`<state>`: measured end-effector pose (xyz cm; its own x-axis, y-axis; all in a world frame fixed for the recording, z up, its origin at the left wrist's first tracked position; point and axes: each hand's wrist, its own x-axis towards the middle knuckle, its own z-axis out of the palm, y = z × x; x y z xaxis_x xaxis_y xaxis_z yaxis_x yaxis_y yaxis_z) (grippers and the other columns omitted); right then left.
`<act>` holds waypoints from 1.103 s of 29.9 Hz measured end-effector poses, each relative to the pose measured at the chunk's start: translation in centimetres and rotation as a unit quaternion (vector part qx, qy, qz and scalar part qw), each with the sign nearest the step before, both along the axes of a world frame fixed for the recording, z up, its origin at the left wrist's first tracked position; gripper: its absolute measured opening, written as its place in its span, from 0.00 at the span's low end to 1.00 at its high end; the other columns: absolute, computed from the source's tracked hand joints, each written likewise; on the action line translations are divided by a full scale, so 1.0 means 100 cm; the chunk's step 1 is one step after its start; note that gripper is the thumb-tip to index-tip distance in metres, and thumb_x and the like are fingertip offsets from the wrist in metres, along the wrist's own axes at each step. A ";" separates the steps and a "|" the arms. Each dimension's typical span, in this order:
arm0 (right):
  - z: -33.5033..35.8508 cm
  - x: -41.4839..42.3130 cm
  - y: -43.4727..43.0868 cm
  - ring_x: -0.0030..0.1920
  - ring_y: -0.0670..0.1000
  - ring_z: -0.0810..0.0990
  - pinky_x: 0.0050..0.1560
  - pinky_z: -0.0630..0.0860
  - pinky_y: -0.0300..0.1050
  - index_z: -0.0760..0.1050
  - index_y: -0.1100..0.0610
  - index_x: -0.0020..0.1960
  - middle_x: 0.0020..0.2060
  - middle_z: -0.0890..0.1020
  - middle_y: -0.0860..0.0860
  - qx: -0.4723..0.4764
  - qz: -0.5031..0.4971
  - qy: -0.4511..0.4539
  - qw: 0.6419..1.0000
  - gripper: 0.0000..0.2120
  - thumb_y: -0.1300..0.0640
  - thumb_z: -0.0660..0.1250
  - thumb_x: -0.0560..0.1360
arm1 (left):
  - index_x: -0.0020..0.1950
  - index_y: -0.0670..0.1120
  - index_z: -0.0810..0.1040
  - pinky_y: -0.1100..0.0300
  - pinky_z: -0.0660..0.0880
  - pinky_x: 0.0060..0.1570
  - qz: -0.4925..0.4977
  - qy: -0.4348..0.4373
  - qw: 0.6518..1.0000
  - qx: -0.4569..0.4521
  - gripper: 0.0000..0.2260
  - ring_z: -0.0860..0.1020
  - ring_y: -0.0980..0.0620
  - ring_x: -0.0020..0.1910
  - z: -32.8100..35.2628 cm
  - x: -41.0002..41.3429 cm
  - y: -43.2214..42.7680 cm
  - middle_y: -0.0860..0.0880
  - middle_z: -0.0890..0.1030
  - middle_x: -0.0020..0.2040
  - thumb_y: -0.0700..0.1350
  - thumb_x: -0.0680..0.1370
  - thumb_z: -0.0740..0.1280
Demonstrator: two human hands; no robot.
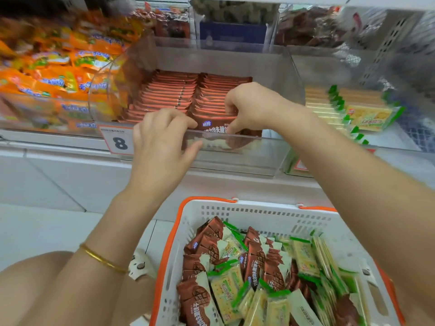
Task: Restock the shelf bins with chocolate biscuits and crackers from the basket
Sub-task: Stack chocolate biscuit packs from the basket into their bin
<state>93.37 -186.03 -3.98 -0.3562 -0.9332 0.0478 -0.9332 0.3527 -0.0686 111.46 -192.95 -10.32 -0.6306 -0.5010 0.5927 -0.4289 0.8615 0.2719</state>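
The left hand (162, 137) and right hand (249, 107), fingers curled, pinch the front glossy brown chocolate biscuit packet (219, 124), upright in the clear plastic bin (235, 158); flat crinkled packets fill the white perforated basket (211, 209) below.

Basket (259, 209) near end is cut off by the bottom edge. Orange packets (54, 74) at left are blurred; print illegible.
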 end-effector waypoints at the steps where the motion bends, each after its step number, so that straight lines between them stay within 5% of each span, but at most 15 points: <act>1: -0.003 0.000 0.000 0.46 0.53 0.71 0.43 0.69 0.45 0.70 0.53 0.45 0.45 0.72 0.49 0.006 -0.004 0.010 1.000 0.14 0.51 0.74 0.69 | 0.56 0.48 0.78 0.55 0.58 0.54 -0.003 -0.001 1.000 -0.007 0.13 0.68 0.46 0.57 -0.001 0.000 0.001 0.49 0.76 0.56 0.49 0.72 0.71; 7: -0.015 0.006 -0.011 0.43 0.55 0.72 0.41 0.68 0.46 0.70 0.55 0.44 0.42 0.73 0.49 0.027 -0.013 0.108 0.994 0.13 0.48 0.70 0.70 | 0.53 0.48 0.79 0.55 0.58 0.56 0.004 -0.011 1.000 -0.024 0.12 0.69 0.46 0.57 -0.003 -0.002 0.002 0.50 0.77 0.55 0.48 0.71 0.72; 11: -0.010 0.007 -0.011 0.46 0.56 0.73 0.42 0.68 0.47 0.68 0.54 0.47 0.46 0.73 0.51 0.054 -0.018 0.086 0.995 0.17 0.45 0.71 0.70 | 0.56 0.46 0.78 0.53 0.60 0.57 -0.001 -0.010 0.999 -0.035 0.14 0.69 0.45 0.57 -0.003 0.000 0.005 0.48 0.76 0.56 0.46 0.71 0.73; 14: 0.006 0.020 0.015 0.52 0.57 0.75 0.45 0.69 0.48 0.69 0.54 0.50 0.51 0.74 0.53 -0.042 -0.023 0.071 0.996 0.19 0.44 0.72 0.69 | 0.56 0.45 0.78 0.51 0.62 0.55 -0.014 0.021 0.997 -0.069 0.14 0.68 0.45 0.58 0.001 0.008 0.018 0.46 0.77 0.57 0.43 0.72 0.69; 16: 0.011 0.035 0.048 0.46 0.53 0.74 0.44 0.69 0.47 0.69 0.52 0.46 0.45 0.74 0.49 -0.165 -0.010 0.001 0.986 0.15 0.47 0.73 0.68 | 0.55 0.44 0.79 0.52 0.63 0.52 -0.036 0.038 0.994 -0.093 0.12 0.69 0.45 0.56 -0.002 0.014 0.030 0.47 0.78 0.55 0.42 0.72 0.68; 18: -0.005 0.053 0.076 0.40 0.48 0.73 0.41 0.71 0.47 0.71 0.50 0.41 0.36 0.74 0.44 -0.192 0.020 -0.117 0.974 0.11 0.51 0.73 0.69 | 0.52 0.44 0.79 0.52 0.63 0.49 -0.068 0.019 0.993 -0.097 0.09 0.70 0.46 0.53 -0.013 0.020 0.038 0.48 0.79 0.53 0.41 0.72 0.67; 22: -0.124 0.070 0.073 0.46 0.51 0.78 0.47 0.76 0.48 0.76 0.53 0.44 0.38 0.76 0.45 0.110 0.026 -0.196 0.974 0.03 0.54 0.69 0.73 | 0.48 0.46 0.79 0.53 0.64 0.47 -0.102 -0.106 0.989 -0.030 0.08 0.71 0.45 0.50 -0.051 0.024 0.037 0.49 0.79 0.48 0.44 0.72 0.63; 24: -0.193 0.074 0.061 0.51 0.54 0.78 0.50 0.76 0.49 0.76 0.58 0.52 0.47 0.79 0.51 0.199 0.006 -0.229 0.953 0.09 0.54 0.67 0.75 | 0.46 0.46 0.80 0.52 0.68 0.46 -0.107 -0.173 0.979 0.000 0.08 0.74 0.43 0.49 -0.066 0.025 0.037 0.49 0.80 0.45 0.45 0.71 0.64; 28: -0.283 0.093 0.051 0.56 0.58 0.75 0.50 0.72 0.49 0.68 0.61 0.60 0.56 0.76 0.58 0.216 -0.061 -0.251 0.941 0.17 0.53 0.66 0.77 | 0.43 0.43 0.81 0.49 0.73 0.43 -0.123 -0.265 0.956 0.031 0.08 0.77 0.40 0.45 -0.081 0.025 0.036 0.46 0.81 0.42 0.43 0.68 0.65; 33: -0.318 0.102 0.053 0.56 0.57 0.73 0.53 0.74 0.52 0.70 0.59 0.53 0.52 0.76 0.56 0.202 -0.119 -0.227 0.945 0.17 0.47 0.69 0.74 | 0.49 0.42 0.81 0.48 0.72 0.48 -0.103 -0.281 0.954 0.037 0.09 0.75 0.40 0.51 -0.077 0.025 0.028 0.44 0.80 0.47 0.41 0.72 0.65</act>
